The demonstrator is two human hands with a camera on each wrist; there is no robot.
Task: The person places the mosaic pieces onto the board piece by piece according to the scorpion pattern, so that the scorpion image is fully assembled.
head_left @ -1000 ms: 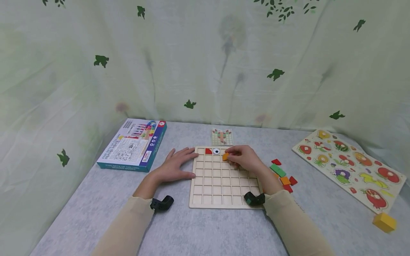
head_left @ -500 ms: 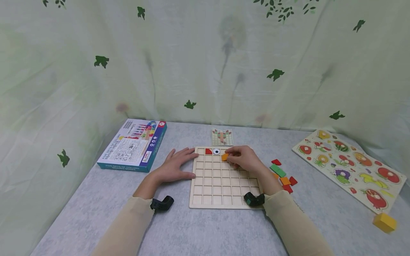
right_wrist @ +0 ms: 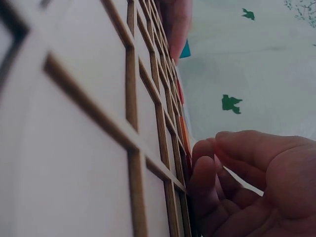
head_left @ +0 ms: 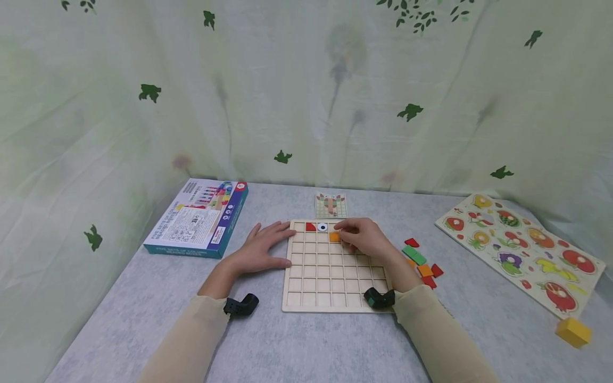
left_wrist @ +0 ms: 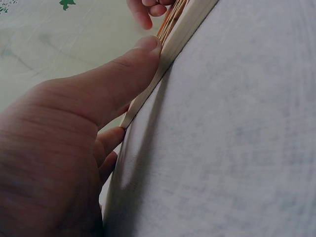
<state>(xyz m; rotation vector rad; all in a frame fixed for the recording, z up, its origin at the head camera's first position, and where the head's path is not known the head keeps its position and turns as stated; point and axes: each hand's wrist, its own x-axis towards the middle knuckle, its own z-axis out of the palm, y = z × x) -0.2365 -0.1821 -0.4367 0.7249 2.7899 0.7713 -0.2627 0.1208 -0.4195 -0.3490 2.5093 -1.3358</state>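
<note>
A wooden grid board (head_left: 316, 284) lies flat on the table. Its top row holds a red tile (head_left: 311, 227) and a white eye tile (head_left: 322, 227). Just below and right of the eye, an orange tile (head_left: 334, 237) sits in a second-row cell. My right hand (head_left: 361, 236) has curled fingers at that tile's right edge and seems to pinch it; the fingertips' contact is partly hidden. My left hand (head_left: 261, 247) lies spread at the board's left side, thumb and fingers touching its edge. In the left wrist view the left thumb (left_wrist: 133, 64) rests against the wooden rim.
A pattern card (head_left: 330, 205) lies behind the board. Several loose tiles, including a green tile (head_left: 414, 255), are right of my right wrist. A boxed set (head_left: 191, 218) is at back left. A fruit puzzle board (head_left: 522, 250) and a yellow block (head_left: 573, 332) are on the right.
The orange tile, slightly tilted in my right fingers before, has shifted a little left and toward me and now lies flat in its cell. My left hand stays put.
</note>
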